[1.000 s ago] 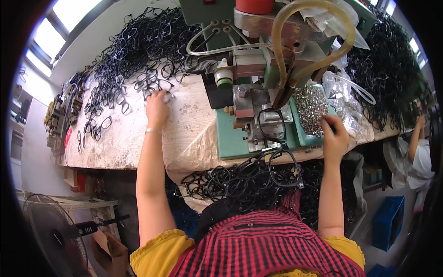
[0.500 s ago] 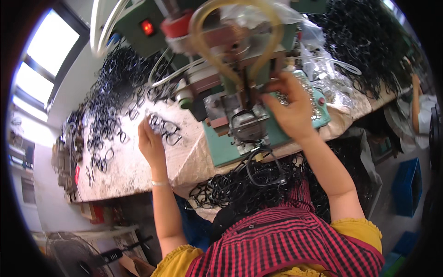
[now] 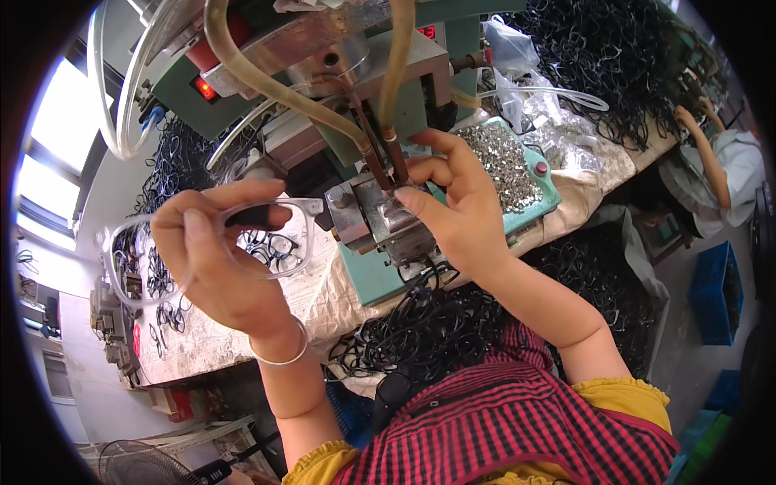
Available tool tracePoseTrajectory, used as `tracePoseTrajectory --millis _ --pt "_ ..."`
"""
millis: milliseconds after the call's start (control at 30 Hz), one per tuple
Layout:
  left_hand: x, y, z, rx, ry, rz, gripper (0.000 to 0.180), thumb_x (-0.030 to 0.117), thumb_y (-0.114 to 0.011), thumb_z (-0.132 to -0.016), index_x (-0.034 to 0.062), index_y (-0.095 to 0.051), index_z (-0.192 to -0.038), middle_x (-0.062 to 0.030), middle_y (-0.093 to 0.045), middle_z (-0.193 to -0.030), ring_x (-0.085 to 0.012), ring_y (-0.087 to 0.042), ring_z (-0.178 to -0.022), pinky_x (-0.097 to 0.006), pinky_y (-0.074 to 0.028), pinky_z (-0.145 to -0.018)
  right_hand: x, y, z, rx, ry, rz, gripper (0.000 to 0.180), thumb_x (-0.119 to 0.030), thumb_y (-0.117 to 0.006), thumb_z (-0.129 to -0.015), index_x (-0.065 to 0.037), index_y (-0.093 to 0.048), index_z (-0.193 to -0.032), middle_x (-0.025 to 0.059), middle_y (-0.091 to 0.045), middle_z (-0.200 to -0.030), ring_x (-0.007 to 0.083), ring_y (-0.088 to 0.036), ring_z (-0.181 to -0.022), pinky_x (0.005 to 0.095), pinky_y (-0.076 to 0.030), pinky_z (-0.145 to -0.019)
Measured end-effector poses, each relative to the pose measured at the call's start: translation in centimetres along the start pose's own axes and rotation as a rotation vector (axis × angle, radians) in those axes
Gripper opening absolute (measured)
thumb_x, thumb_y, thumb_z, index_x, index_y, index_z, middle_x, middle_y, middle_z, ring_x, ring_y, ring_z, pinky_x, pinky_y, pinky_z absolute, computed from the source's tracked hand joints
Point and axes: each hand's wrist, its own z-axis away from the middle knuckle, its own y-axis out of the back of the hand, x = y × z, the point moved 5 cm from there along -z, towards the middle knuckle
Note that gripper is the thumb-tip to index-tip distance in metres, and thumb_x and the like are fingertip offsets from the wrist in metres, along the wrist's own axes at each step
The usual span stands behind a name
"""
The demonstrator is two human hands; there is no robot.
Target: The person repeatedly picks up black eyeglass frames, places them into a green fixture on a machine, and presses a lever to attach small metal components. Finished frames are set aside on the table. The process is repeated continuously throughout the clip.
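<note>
My left hand [image 3: 234, 275] is closed on a clear eyeglass frame [image 3: 310, 213], raised at the left of the machine, with one end piece close to the metal jig [image 3: 346, 212]. Its bridge is mostly hidden by my fingers. At the jig, my right hand [image 3: 467, 218] has thumb and fingers brought together right beside two brown metal prongs [image 3: 393, 168]. Whatever is between those fingertips is too small to make out. Tan hoses [image 3: 279, 97] run down to the prongs.
Small shiny metal parts [image 3: 505, 166] fill a green tray right of the machine. Black eyeglass frames [image 3: 424, 327] are heaped at my lap; more [image 3: 590, 56] lie at the back right. A blue crate [image 3: 715, 295] stands on the floor. Another person's arm [image 3: 705, 149] shows far right.
My left hand has come up from the tabletop toward the jig, now with the clear eyeglass frame in it. My right hand has shifted in to the prongs. The view is closer to the machine.
</note>
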Motion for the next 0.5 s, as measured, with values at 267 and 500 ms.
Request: tracePoseTrajectory --millis 267,500 --pt "-1.4 -6.2 11.1 -0.749 1.202 0.802 0.024 0.029 -0.037 -0.104 0.0065 -0.044 -0.103 -0.0282 -0.067 -0.078 -0.0260 -0.057 -0.051 -0.029 -0.049 -0.047 -0.3 5.7 -0.3 -0.070 0.261 0.809 0.028 -0.011 -0.070 -0.080 -0.006 -0.072 -0.107 0.0164 -0.067 -0.116 0.0347 -0.061 -0.115 0.0436 -0.046 -0.103" --pt "-3.4 -7.8 12.7 -0.567 1.378 0.834 0.024 0.034 -0.043 -0.103 0.0122 -0.048 -0.095 -0.0247 -0.068 -0.077 -0.0236 -0.058 -0.050 -0.031 -0.046 -0.042 6.2 12.8 0.0 0.063 0.155 1.168 0.016 -0.015 -0.076 -0.077 -0.008 -0.075 -0.091 0.0210 -0.064 -0.125 0.0385 -0.053 -0.127 0.0463 -0.041 -0.109"
